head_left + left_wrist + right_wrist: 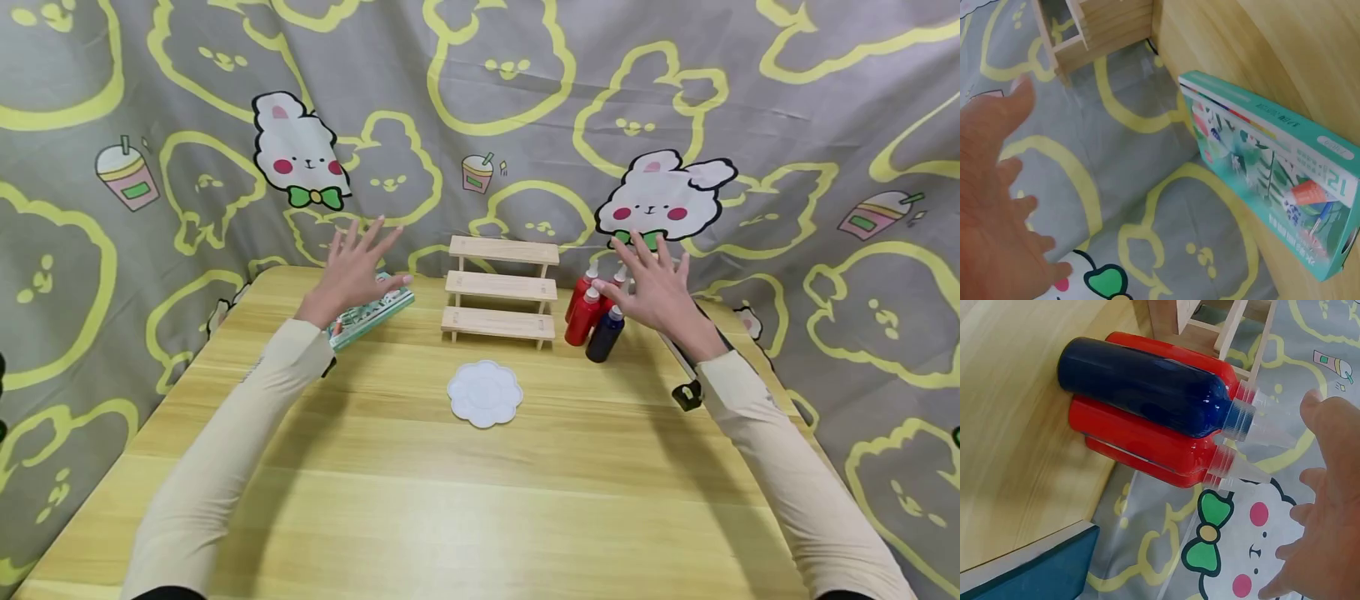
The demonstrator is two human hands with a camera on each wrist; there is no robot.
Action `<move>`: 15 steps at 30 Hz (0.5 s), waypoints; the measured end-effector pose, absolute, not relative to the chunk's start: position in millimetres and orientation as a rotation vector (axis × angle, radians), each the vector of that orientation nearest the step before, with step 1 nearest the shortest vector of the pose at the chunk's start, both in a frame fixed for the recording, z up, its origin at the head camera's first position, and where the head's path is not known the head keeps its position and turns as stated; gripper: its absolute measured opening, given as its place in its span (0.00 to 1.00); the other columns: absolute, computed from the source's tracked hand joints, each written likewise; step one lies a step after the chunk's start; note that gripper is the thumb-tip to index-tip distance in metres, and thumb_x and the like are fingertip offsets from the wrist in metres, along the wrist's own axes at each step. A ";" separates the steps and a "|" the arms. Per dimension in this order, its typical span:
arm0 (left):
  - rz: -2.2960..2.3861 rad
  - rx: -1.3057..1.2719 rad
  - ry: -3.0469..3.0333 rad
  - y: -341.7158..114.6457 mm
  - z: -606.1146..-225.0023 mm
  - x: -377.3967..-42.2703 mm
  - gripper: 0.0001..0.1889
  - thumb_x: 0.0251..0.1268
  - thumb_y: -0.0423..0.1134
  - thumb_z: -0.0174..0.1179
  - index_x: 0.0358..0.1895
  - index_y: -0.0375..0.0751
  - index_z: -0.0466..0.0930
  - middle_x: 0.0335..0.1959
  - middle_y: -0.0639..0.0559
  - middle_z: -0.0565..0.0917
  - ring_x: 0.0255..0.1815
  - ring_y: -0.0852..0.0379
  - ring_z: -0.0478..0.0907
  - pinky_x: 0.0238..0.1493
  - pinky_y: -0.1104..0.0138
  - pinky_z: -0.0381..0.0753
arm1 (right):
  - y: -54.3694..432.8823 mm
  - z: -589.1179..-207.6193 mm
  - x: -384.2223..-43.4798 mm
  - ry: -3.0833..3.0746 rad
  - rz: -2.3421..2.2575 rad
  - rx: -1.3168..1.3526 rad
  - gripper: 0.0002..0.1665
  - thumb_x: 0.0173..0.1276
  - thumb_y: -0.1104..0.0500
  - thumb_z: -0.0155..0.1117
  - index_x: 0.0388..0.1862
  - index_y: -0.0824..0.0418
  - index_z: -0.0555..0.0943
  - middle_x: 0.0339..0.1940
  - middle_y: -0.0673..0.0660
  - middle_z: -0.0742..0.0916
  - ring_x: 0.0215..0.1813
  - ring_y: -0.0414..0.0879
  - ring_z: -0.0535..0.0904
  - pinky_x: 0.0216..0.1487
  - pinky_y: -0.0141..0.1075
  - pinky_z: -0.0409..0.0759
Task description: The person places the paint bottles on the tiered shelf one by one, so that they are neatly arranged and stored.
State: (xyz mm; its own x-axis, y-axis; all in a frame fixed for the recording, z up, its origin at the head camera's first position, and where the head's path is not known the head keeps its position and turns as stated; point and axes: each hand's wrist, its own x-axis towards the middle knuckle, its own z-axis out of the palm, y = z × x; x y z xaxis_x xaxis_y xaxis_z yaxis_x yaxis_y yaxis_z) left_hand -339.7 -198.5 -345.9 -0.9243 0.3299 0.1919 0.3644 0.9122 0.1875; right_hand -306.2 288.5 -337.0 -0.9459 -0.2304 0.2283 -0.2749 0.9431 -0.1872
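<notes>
My left hand [352,275] is held up with its fingers spread, above a green-and-white flat box [372,321], holding nothing. The left wrist view shows the box [1272,169] standing on its long edge, with colourful pictures and the number 12. My right hand [656,292] hovers with fingers spread beside a group of squeeze bottles with clear pointed caps. Three are red bottles [580,323] and one is a dark blue bottle [604,337]. In the right wrist view the dark blue bottle [1141,384] stands before the red ones, apart from the fingers.
A three-tier wooden stand [498,286] is at the table's back middle. In front lies a white scalloped mat [485,394]. A dark teal, pale-edged flat item [1041,569] is at the right. A patterned grey curtain [525,75] hangs behind the table [420,517].
</notes>
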 end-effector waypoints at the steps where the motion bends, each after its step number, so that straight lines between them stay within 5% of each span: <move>1: -0.349 -0.536 -2.900 -197.6 -346.6 -340.6 0.45 0.77 0.63 0.57 0.87 0.53 0.47 0.88 0.43 0.40 0.86 0.30 0.30 0.83 0.33 0.30 | 288.7 -338.2 -305.6 -2.876 0.334 0.382 0.51 0.77 0.32 0.57 0.88 0.52 0.52 0.88 0.65 0.51 0.85 0.74 0.36 0.76 0.80 0.27; 5: -0.460 -0.552 -2.789 -192.4 -350.4 -342.8 0.42 0.78 0.60 0.57 0.85 0.48 0.53 0.87 0.43 0.47 0.86 0.32 0.37 0.84 0.34 0.39 | 287.5 -343.2 -301.5 -2.742 0.464 0.387 0.43 0.79 0.42 0.61 0.83 0.60 0.62 0.84 0.69 0.61 0.82 0.74 0.53 0.78 0.78 0.46; 9: -0.531 -0.577 -2.717 -185.1 -354.2 -341.0 0.34 0.80 0.52 0.58 0.80 0.40 0.64 0.82 0.39 0.62 0.82 0.34 0.57 0.79 0.34 0.60 | 284.6 -344.0 -293.0 -2.654 0.620 0.372 0.29 0.80 0.51 0.61 0.70 0.69 0.71 0.66 0.71 0.74 0.61 0.69 0.73 0.59 0.67 0.77; 12: -0.654 -0.583 -2.754 -178.3 -358.3 -338.8 0.29 0.82 0.48 0.57 0.76 0.37 0.69 0.75 0.36 0.71 0.74 0.34 0.70 0.71 0.36 0.73 | 283.5 -342.2 -285.8 -2.689 0.692 0.357 0.22 0.80 0.53 0.60 0.60 0.70 0.73 0.55 0.69 0.76 0.51 0.65 0.75 0.48 0.60 0.80; 15: -0.831 -0.564 -2.821 -172.0 -365.9 -338.2 0.27 0.83 0.48 0.55 0.75 0.36 0.71 0.69 0.35 0.77 0.66 0.36 0.78 0.64 0.41 0.81 | 284.2 -342.1 -281.6 -2.757 0.752 0.364 0.18 0.79 0.56 0.61 0.54 0.70 0.73 0.52 0.68 0.77 0.53 0.64 0.75 0.51 0.57 0.80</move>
